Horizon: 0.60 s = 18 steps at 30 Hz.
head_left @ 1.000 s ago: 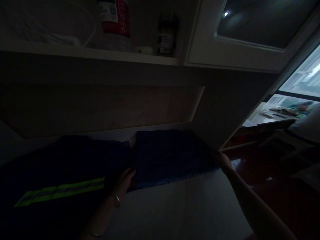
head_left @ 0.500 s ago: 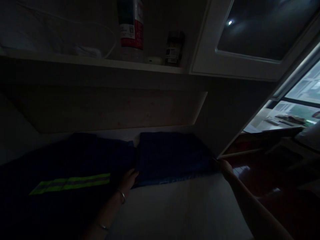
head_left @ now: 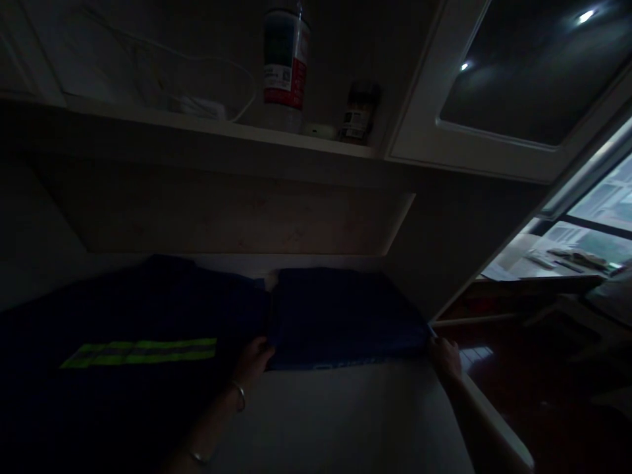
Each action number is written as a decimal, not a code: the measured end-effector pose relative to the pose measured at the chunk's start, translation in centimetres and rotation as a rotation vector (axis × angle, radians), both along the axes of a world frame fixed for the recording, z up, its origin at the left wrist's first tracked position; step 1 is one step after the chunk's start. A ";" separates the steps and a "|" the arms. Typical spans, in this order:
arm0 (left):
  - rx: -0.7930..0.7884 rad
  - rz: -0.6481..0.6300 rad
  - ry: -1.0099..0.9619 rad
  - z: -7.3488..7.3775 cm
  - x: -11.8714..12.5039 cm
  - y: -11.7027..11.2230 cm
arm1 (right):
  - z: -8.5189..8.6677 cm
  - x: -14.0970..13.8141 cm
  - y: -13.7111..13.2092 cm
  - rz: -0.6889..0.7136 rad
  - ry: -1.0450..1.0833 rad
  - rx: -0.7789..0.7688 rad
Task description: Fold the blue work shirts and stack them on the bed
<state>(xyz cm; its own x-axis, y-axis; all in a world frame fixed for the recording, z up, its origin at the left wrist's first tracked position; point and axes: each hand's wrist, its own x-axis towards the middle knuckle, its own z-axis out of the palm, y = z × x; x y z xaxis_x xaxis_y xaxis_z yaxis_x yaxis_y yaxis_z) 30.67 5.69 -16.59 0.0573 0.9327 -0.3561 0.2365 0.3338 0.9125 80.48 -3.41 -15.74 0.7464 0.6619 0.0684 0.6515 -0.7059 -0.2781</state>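
In dim light a folded dark blue garment (head_left: 340, 316) lies on a pale flat surface (head_left: 355, 415) against the back wall. My left hand (head_left: 254, 361), with a bracelet on the wrist, grips the garment's near left corner. My right hand (head_left: 444, 355) pinches its near right corner by the surface's right edge. To the left lies another dark blue garment (head_left: 123, 329) with a yellow-green reflective stripe (head_left: 141, 352), touching the folded one.
A shelf (head_left: 222, 128) runs above with a red-labelled bottle (head_left: 285, 69), a small dark jar (head_left: 359, 112) and a white cable (head_left: 197, 105). A cabinet door with a glass pane (head_left: 523, 92) hangs at upper right. A lit desk (head_left: 548, 260) stands by the window at right.
The view tilted up and shifted slightly. Both hands stayed on the folded garment's near corners, and its front edge now lies straighter between them.
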 end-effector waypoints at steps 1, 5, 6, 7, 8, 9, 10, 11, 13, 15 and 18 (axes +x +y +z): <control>0.066 -0.030 0.097 0.2 0.0 -0.3 | -0.2 -0.3 -0.2 -0.040 0.008 -0.014; 0.545 -0.095 0.581 2.0 1.3 -1.6 | 0.1 -3.1 0.6 -0.043 -0.190 0.074; 0.658 -0.135 0.662 2.6 2.1 -1.8 | 0.4 -4.2 1.3 0.029 -0.281 0.119; 0.745 -0.196 0.709 3.0 3.2 -2.0 | 0.7 -5.6 2.2 0.122 -0.358 0.154; 0.805 -0.270 0.728 3.3 4.3 -2.0 | 0.9 -7.0 3.1 0.225 -0.404 0.164; 0.846 -0.354 0.729 3.3 5.4 -2.0 | 0.9 -8.4 4.0 0.324 -0.403 0.134; 0.868 -0.435 0.724 3.1 6.3 -1.9 | 0.8 -9.6 4.8 0.410 -0.368 0.067; 0.869 -0.503 0.723 2.6 7.1 -1.7 | 0.4 -10.5 5.4 0.487 -0.315 -0.022; 0.822 -0.590 0.734 1.3 7.7 -1.4 | -0.9 -11.2 6.0 0.601 -0.203 -0.212; 0.770 -0.612 0.741 -0.1 7.5 -1.2 | -2.6 -10.1 5.8 0.648 -0.165 -0.302; 0.749 -0.616 0.730 -1.1 6.7 -1.1 | -4.2 -6.7 4.8 0.638 -0.218 -0.283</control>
<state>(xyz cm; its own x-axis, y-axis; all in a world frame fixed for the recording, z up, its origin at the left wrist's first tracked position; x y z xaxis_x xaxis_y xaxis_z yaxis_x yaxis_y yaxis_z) 37.35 4.60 -17.66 0.5749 0.8085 0.1259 0.7089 -0.5690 0.4168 73.77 1.39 -19.90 0.1988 0.9777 -0.0670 0.9796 -0.1963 0.0419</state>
